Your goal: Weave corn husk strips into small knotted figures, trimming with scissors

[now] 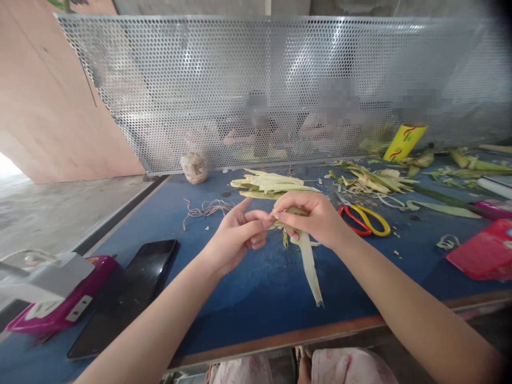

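Observation:
Over the middle of the blue table, my left hand [245, 229] and my right hand [308, 216] meet at the fingertips. Between them is a pale green corn husk [308, 261], one long strip of it hanging down below my right hand. My right hand is closed around the husk. The thumb and forefinger of my left hand pinch its end, though what exactly lies between those tips is too small to make out. Just beyond my hands lies a pile of husk strips [276, 183]. Scissors [366, 220] with red and yellow handles rest right of my right hand.
Brown twine [206, 209] lies left of the husks, near a wrapped ball [194, 167]. A phone [128, 293] and a purple power strip [76, 298] occupy the left. Husk scraps [376, 178], a yellow roll [405, 142] and a red packet [484, 250] are right. A perforated metal screen [192, 80] stands behind.

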`<move>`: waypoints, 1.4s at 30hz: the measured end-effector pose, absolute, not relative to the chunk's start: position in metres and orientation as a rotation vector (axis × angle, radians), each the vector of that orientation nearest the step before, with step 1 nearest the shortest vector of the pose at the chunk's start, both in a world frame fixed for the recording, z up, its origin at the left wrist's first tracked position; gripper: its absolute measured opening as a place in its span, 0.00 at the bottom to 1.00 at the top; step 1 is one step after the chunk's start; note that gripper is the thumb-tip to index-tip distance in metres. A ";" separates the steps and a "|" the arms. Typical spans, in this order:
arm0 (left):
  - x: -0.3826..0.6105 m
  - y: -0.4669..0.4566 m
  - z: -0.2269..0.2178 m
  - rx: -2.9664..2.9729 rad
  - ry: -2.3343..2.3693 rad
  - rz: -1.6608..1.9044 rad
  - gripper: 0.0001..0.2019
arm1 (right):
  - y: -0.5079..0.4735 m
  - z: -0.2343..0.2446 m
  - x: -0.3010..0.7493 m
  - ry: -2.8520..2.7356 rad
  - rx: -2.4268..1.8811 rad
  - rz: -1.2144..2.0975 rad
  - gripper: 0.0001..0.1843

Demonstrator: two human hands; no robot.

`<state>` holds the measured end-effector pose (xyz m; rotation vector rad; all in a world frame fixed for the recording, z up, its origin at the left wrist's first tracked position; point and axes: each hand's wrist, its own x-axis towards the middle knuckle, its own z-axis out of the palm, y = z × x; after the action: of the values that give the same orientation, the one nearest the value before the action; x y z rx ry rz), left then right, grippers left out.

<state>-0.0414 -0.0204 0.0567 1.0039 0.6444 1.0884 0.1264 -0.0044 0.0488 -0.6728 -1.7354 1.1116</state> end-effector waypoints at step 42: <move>-0.035 -0.024 0.049 1.587 0.996 1.384 0.39 | -0.003 0.038 0.115 -1.450 -0.984 1.087 0.08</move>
<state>-0.0351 -0.0245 0.0494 1.5871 0.9964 1.3839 0.1148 -0.0027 0.0378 -0.9836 -1.4505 1.0867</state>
